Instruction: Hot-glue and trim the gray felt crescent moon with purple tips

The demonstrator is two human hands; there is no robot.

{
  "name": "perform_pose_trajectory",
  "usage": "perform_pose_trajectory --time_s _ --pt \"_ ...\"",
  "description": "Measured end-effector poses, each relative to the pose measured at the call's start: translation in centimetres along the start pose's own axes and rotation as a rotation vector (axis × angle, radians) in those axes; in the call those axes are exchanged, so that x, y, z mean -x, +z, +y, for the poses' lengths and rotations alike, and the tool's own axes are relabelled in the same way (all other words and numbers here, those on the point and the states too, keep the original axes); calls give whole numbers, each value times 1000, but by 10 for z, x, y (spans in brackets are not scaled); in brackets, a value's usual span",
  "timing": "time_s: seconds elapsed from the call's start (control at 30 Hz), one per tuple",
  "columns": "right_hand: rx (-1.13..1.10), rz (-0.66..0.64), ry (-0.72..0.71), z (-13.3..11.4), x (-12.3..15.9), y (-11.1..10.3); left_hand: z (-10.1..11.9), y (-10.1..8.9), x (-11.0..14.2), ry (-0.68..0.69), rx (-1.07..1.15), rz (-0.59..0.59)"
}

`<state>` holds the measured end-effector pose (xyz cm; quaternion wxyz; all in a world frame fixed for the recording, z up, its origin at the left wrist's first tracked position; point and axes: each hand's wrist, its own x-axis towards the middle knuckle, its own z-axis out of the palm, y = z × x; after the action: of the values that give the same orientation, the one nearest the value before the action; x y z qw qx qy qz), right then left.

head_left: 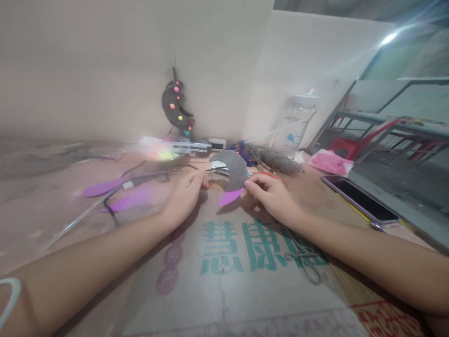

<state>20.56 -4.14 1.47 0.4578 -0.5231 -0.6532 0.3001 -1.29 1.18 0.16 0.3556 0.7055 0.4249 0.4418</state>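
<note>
Between my two hands is a crescent wrapped in grey yarn (235,169), with a bare purple tip (229,198) at its lower end. My right hand (271,194) pinches the crescent's right edge between thumb and fingers. To the left, my left hand (189,192) is closed, fingertips pressed together. A thin dark strand runs near those fingertips toward the crescent; whether the hand grips it is too blurred to tell. Purple pieces (103,187) lie left of my left hand. Behind the crescent rests a bundle of grey yarn (275,159).
A grey crescent with coloured balls (173,105) hangs at the wall. Scissors (307,262) lie under my right forearm on the printed board (196,304). At right are a phone (359,199) and a pink packet (331,162). A clear bottle (296,124) stands behind.
</note>
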Motion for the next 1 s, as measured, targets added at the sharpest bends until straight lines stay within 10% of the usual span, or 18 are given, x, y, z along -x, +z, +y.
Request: perform_pose_trajectory --time_s 0.4,1.0 --pt "21 -54 11 -2 1 1 8 5 8 144 -152 -289" --pt "101 -161 -64 -1 0 1 6 6 6 74 -63 -285"
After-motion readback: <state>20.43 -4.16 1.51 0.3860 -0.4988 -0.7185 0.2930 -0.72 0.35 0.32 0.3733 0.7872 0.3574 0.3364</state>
